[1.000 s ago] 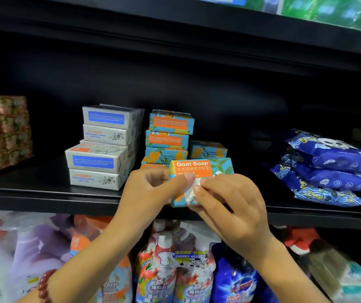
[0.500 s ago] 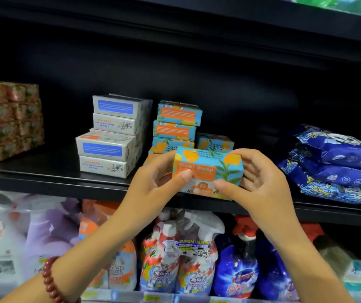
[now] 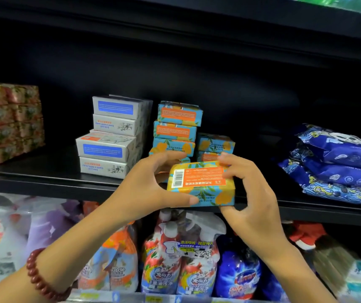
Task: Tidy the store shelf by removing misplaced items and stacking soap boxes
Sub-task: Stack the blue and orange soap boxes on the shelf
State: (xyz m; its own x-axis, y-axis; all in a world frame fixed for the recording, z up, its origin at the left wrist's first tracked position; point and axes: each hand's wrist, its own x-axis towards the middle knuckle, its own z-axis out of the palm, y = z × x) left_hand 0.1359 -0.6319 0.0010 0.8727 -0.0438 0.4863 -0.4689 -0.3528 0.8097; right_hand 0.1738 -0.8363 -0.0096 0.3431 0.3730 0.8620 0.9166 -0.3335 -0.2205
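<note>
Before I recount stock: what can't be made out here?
Head view only.
Bottom of the blue-and-orange soap box stack: hidden behind the left hand and the held blue-and-orange cardboard soap box.
Its label print: too small.
Pink floral packs: blurred, cut by left edge.
Dark blue patterned pouches: cut by right edge.

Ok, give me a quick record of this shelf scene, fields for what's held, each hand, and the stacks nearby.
held item: orange and blue soap box, barcode side facing up
left hand: grips its left end
right hand: grips its right end
matching stack: on the shelf behind it
white boxes: stacked left of that stack
blue pouches: piled at far right
</note>
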